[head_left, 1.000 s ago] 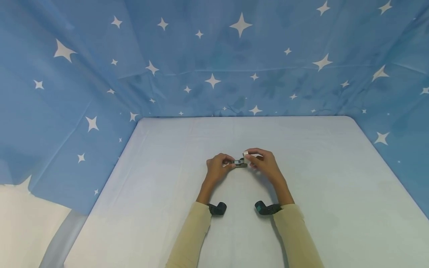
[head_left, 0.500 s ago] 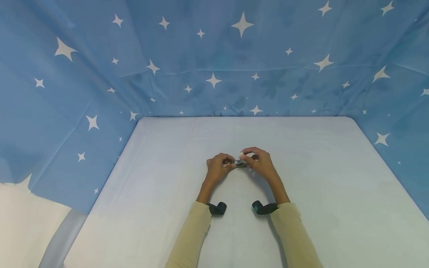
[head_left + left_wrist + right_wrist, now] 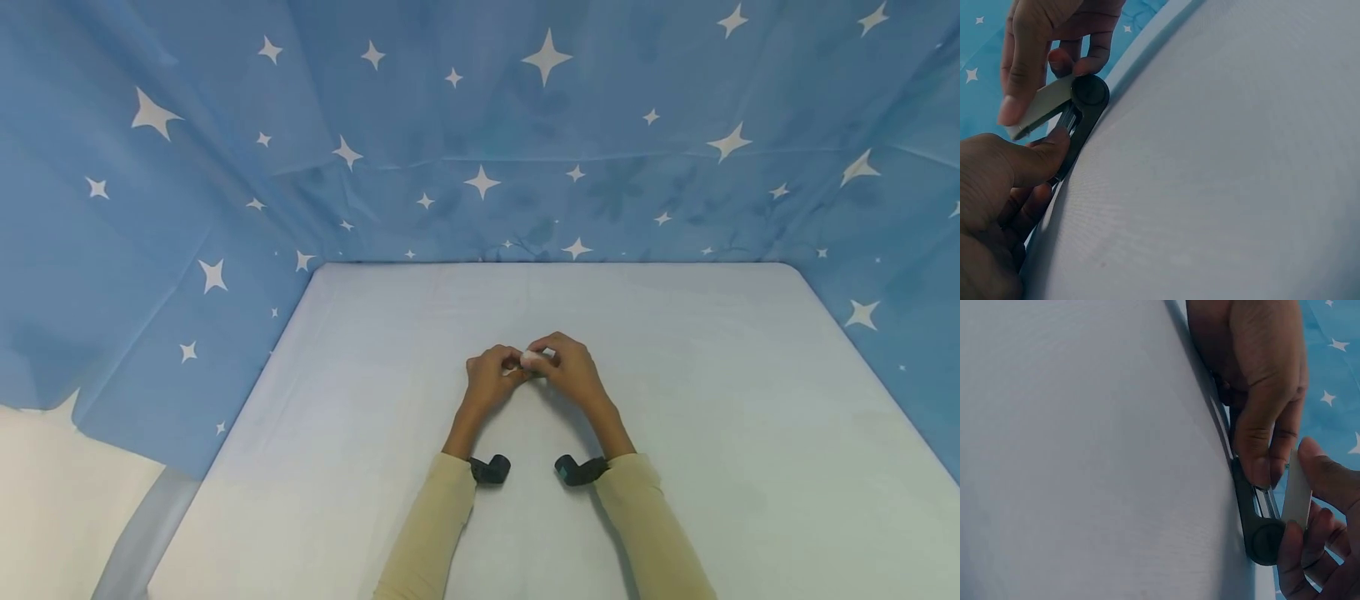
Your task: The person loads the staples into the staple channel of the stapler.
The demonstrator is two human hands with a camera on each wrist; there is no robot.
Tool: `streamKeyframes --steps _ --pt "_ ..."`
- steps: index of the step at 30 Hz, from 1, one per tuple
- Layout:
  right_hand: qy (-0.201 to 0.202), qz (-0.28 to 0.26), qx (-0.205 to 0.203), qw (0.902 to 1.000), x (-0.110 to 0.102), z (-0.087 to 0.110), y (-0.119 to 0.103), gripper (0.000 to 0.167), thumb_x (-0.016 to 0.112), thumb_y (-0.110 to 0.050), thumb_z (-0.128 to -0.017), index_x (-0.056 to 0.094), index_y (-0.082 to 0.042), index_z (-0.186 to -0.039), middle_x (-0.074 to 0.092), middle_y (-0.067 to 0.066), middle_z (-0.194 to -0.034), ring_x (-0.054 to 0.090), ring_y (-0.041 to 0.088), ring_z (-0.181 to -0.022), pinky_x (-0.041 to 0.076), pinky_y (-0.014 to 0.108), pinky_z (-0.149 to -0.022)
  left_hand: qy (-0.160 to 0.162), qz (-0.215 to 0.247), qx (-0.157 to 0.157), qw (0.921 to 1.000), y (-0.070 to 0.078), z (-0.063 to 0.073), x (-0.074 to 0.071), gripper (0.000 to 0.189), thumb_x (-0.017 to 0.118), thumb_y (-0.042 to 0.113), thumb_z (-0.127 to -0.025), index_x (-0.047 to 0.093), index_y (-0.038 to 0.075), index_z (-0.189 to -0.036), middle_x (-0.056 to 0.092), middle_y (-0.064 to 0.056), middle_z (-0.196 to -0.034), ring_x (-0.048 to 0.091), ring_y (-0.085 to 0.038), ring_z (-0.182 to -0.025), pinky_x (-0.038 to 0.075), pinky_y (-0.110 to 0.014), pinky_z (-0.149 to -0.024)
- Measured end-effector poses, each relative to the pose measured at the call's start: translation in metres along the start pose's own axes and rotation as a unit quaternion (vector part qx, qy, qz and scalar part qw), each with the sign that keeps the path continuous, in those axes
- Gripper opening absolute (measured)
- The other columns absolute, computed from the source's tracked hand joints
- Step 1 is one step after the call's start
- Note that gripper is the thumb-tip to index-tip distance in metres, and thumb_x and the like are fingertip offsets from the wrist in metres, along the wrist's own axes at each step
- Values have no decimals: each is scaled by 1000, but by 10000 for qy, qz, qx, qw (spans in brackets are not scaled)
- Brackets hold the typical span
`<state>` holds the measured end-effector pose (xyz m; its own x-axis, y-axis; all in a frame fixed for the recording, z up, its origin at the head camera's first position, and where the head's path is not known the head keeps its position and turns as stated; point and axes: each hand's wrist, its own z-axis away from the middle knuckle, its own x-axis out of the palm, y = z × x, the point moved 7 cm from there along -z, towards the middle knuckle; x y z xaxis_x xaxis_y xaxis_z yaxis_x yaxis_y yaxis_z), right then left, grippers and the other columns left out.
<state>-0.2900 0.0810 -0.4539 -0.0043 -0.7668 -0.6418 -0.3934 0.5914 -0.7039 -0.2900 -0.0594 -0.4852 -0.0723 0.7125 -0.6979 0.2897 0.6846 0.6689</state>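
Note:
Between the two hands is a small stapler, its dark base point(image 3: 1088, 128) ending in a round hinge point(image 3: 1266, 542). The white top cover point(image 3: 1054, 101) stands tilted up from the base at an angle, and a shiny metal channel point(image 3: 1264, 501) shows in the gap. My left hand point(image 3: 491, 377) pinches the base at the end away from the hinge, thumb over the channel. On the cover, my right hand point(image 3: 573, 373) has its thumb at the free end and fingers near the hinge. In the head view, fingers hide most of the stapler.
A white-covered table point(image 3: 360, 400) lies under both arms. Blue cloth with white stars point(image 3: 480, 108) hangs at the back and sides. Each wrist wears a dark camera, such as the left wrist camera point(image 3: 491, 469).
My right hand has moved left and swung the white cover from nearly upright down toward the base. The left hand keeps its place on the stapler.

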Motion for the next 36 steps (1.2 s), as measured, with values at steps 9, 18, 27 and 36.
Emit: streamKeyframes --steps 9,18,27,36 --pt "-256 252 530 9979 3 0 5 29 71 -36 -89 74 -13 -105 71 9 -106 62 23 -83 50 40 -73 33 37 70 10000 1 -1 -1 20 76 31 -85 74 13 -96 72 -3 -91 64 -18 -86 36 -43 -86" --pt "-611 6 1255 9902 5 2 24 40 58 -42 -97 71 -9 -114 74 13 -99 66 20 -67 49 36 -71 -281 102 -5 9996 -4 -4 2 32 68 42 -91 73 13 -105 70 -3 -98 63 -18 -92 33 -42 -87" --pt "-891 -2035 2336 9466 13 11 43 43 55 -29 -101 59 5 -127 70 22 -94 69 8 -61 58 27 -66 -195 347 -511 9979 -9 -3 4 39 48 43 -101 74 13 -103 73 -4 -106 65 -23 -102 33 -46 -94" --pt "-824 -2767 2780 9162 15 14 50 41 55 -20 -100 54 7 -131 64 25 -110 70 7 -66 58 25 -69 -154 218 -467 9986 -4 -3 2 34 51 37 -100 75 12 -102 72 -4 -97 66 -21 -94 35 -43 -89"
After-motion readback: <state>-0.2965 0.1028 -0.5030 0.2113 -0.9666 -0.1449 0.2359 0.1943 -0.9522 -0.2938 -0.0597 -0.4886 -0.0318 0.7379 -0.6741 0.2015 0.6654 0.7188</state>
